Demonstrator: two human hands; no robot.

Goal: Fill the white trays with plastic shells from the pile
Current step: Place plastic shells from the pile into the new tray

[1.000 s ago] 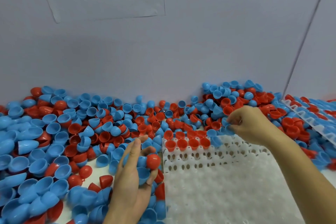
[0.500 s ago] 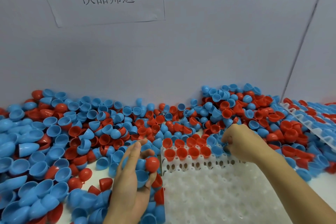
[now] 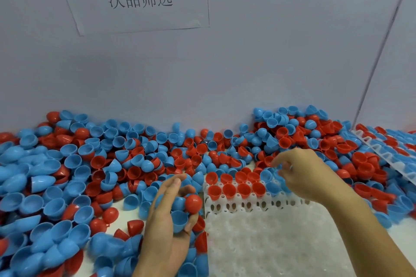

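Right hand (image 3: pixel 308 175) has slid from the pile to the white plastic tray (image 3: pixel 270 231), pinching a blue shell (image 3: pixel 266 175); left hand (image 3: pixel 171 216) still cups spare shells.

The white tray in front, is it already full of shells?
No, the white tray holds red shells only along its far rows, and most of its pockets lie bare.

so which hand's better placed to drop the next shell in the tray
Right. The right hand hovers over the white tray's partly filled rows; the left hand sits beside it, gripping spare shells.
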